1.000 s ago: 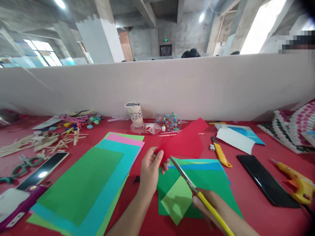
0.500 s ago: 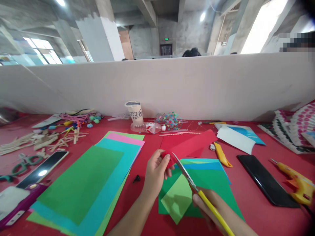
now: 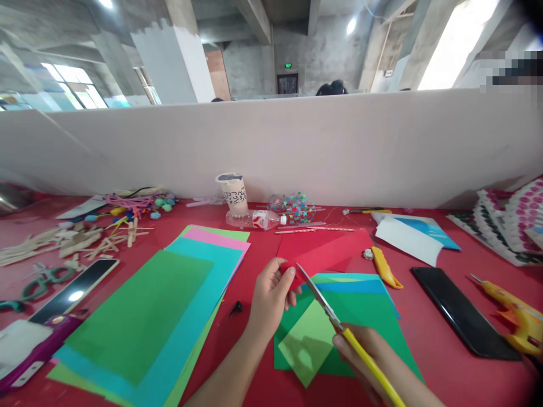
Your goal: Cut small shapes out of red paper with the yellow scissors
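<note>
A strip of red paper [image 3: 328,254] is pinched between the thumb and fingers of my left hand [image 3: 274,291], its long end reaching up to the right. My right hand [image 3: 367,353] is closed around scissors [image 3: 354,345] with yellow handles. The blades meet the red paper just right of my left thumb; they look nearly closed. Beneath my hands lie green sheets [image 3: 356,333] with a blue edge behind, and a light-green square [image 3: 306,345] rests on top.
Stacked coloured paper [image 3: 139,316] lies to the left, beside a phone [image 3: 76,291] and craft sticks [image 3: 72,240]. A cup [image 3: 234,195] and plastic bottle [image 3: 254,219] stand near the partition. On the right are a yellow cutter [image 3: 386,268], a black phone [image 3: 462,314] and a glue gun [image 3: 515,311].
The free end of the red paper has dipped slightly lower. Both hands and the scissors stay almost in the same place, apart from a small shift of the whole view.
</note>
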`<state>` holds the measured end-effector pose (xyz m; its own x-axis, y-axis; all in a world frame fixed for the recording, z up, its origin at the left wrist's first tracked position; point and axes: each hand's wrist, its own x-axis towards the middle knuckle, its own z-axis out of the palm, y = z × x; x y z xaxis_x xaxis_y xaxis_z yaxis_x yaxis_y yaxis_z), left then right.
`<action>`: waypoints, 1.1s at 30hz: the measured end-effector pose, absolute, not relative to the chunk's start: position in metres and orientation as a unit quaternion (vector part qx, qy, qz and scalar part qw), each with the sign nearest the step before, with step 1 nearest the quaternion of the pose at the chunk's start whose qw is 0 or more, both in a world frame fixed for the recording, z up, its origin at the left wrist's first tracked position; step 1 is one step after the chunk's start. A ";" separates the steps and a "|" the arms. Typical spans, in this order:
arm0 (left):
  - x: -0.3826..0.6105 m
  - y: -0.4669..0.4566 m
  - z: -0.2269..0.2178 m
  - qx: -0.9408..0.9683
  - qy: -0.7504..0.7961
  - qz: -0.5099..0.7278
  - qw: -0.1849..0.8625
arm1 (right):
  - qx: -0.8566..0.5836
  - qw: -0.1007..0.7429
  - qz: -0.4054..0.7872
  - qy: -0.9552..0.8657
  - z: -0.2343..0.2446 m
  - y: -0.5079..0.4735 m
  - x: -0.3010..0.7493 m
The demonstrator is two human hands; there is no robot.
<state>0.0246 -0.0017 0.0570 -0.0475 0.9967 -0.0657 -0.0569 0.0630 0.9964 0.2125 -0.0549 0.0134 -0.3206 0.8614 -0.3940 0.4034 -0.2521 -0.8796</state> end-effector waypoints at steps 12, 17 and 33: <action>0.028 0.000 0.053 0.458 0.510 0.458 0.566 | -0.560 0.215 0.572 -0.559 0.019 -0.062 0.208; 0.028 0.002 0.048 0.449 0.510 0.462 0.570 | -0.572 0.222 0.575 -0.542 0.015 -0.059 0.205; 0.030 -0.004 0.060 0.547 0.394 0.333 0.659 | -0.568 0.351 0.533 -0.519 0.049 -0.026 0.213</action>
